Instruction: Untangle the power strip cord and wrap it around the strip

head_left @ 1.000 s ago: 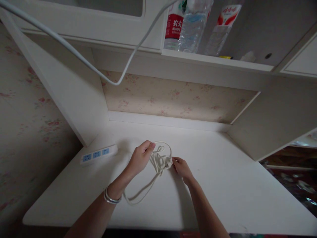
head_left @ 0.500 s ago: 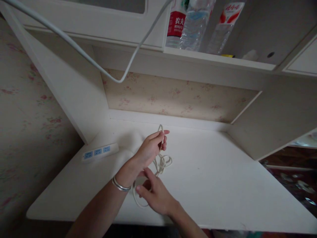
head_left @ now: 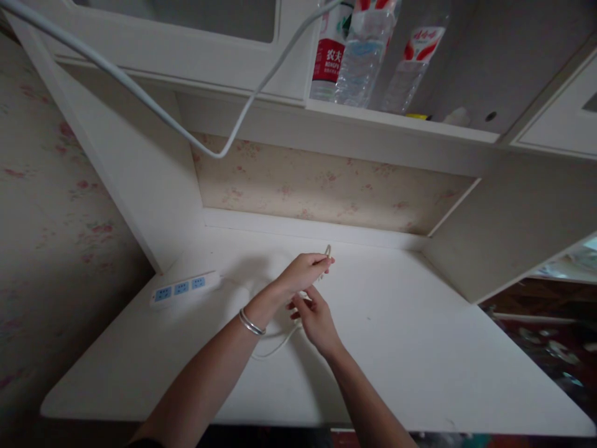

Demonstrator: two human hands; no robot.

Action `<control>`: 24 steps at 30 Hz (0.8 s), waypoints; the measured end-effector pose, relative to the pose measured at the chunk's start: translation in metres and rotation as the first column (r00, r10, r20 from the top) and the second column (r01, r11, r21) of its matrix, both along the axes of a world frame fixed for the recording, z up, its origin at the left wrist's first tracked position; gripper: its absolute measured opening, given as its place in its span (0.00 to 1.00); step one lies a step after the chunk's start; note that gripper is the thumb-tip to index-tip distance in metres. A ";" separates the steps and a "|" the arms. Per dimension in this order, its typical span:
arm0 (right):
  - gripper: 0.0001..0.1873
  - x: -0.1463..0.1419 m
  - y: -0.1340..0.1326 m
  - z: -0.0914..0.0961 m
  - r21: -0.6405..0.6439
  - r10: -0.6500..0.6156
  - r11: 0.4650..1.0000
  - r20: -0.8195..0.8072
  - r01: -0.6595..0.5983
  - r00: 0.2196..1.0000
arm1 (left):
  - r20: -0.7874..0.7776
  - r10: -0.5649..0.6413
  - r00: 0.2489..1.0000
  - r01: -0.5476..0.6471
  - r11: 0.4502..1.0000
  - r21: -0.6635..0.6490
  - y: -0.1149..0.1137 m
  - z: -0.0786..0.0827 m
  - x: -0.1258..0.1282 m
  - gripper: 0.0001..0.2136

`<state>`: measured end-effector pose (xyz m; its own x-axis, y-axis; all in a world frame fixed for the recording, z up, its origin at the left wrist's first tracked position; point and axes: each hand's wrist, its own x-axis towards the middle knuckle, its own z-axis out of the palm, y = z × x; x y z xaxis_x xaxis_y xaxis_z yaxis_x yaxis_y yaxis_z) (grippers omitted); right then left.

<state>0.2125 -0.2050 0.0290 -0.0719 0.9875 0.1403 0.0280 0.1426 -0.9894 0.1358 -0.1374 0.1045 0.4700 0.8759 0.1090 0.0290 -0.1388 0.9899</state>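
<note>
A thin white cable (head_left: pixel 275 348) lies in loops on the white desk (head_left: pixel 410 348). My left hand (head_left: pixel 303 274), with a silver bangle on the wrist, is raised above the desk and pinches a loop of the cable at its fingertips. My right hand (head_left: pixel 317 317) sits just under it, fingers curled around the gathered part of the cable. Most of the bundle is hidden between the two hands; one slack loop trails towards me on the desk.
A white power strip (head_left: pixel 184 288) with blue sockets lies at the desk's left edge. A thick white cord (head_left: pixel 153 112) hangs across the upper left. Water bottles (head_left: pixel 364 50) stand on the shelf above. Cabinet side panels close in left and right.
My right hand moved up from the desk front to just beneath the left hand. My left hand shifted right with the loop. Less loose cable lies spread on the desk.
</note>
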 end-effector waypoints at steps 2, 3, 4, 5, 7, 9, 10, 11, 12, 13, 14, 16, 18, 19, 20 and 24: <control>0.13 0.008 0.003 -0.004 0.035 -0.082 0.996 0.037 0.081 0.996 | -0.076 -0.044 0.996 0.047 0.998 0.036 0.000 -0.005 0.007 0.14; 0.13 0.013 0.005 -0.006 0.059 -0.125 0.991 0.060 0.122 0.990 | -0.092 -0.081 0.992 0.085 0.996 0.033 -0.001 -0.008 0.010 0.13; 0.13 0.019 0.006 -0.007 0.091 -0.168 0.983 0.082 0.161 0.982 | -0.099 -0.121 0.988 0.124 0.992 0.025 0.000 -0.012 0.013 0.13; 0.13 0.025 0.007 -0.007 0.124 -0.205 0.974 0.103 0.192 0.973 | -0.102 -0.152 0.983 0.155 0.988 0.021 0.001 -0.015 0.014 0.14; 0.14 0.039 0.010 -0.006 0.187 -0.267 0.953 0.141 0.239 0.953 | -0.110 -0.155 0.982 0.162 0.985 0.059 0.005 -0.022 0.013 0.15; 0.16 0.057 0.013 -0.003 0.217 -0.319 0.935 0.164 0.282 0.933 | -0.140 -0.092 0.986 0.113 0.982 0.152 0.011 -0.031 0.005 0.15; 0.17 0.067 0.015 -0.001 0.212 -0.340 0.929 0.169 0.303 0.925 | -0.162 -0.047 0.986 0.079 0.978 0.194 0.014 -0.036 -0.001 0.15; 0.19 0.078 0.018 0.001 0.199 -0.363 0.923 0.164 0.329 0.917 | -0.189 -0.008 0.982 0.050 0.975 0.216 0.017 -0.042 -0.007 0.15; 0.21 0.089 0.021 0.004 0.183 -0.387 0.915 0.150 0.359 0.910 | -0.220 0.026 0.975 0.022 0.977 0.213 0.019 -0.048 -0.015 0.16; 0.23 0.102 0.026 0.007 0.168 -0.410 0.907 0.135 0.387 0.902 | -0.253 0.052 0.966 -0.002 0.981 0.194 0.020 -0.057 -0.021 0.16; 0.24 0.115 0.031 0.011 0.164 -0.438 0.894 0.115 0.418 0.892 | -0.289 0.072 0.955 -0.023 0.985 0.171 0.019 -0.066 -0.027 0.16; 0.23 0.142 0.044 0.019 0.176 -0.486 0.867 0.099 0.466 0.868 | -0.376 0.087 0.922 -0.018 0.983 0.185 0.013 -0.085 -0.036 0.15; 0.20 0.166 0.058 0.026 0.195 -0.519 0.847 0.097 0.495 0.849 | -0.488 0.112 0.866 0.032 0.960 0.278 0.001 -0.104 -0.038 0.17; 0.19 0.176 0.065 0.030 0.206 -0.534 0.836 0.095 0.509 0.840 | -0.540 0.116 0.834 0.097 0.932 0.350 -0.006 -0.112 -0.038 0.20; 0.19 0.186 0.072 0.033 0.217 -0.552 0.823 0.093 0.524 0.829 | -0.583 0.110 0.805 0.171 0.899 0.404 -0.013 -0.118 -0.037 0.21; 0.18 0.225 0.097 0.037 0.255 -0.658 0.743 0.106 0.619 0.746 | -0.699 0.202 0.686 0.297 0.799 0.523 -0.033 -0.126 -0.034 0.17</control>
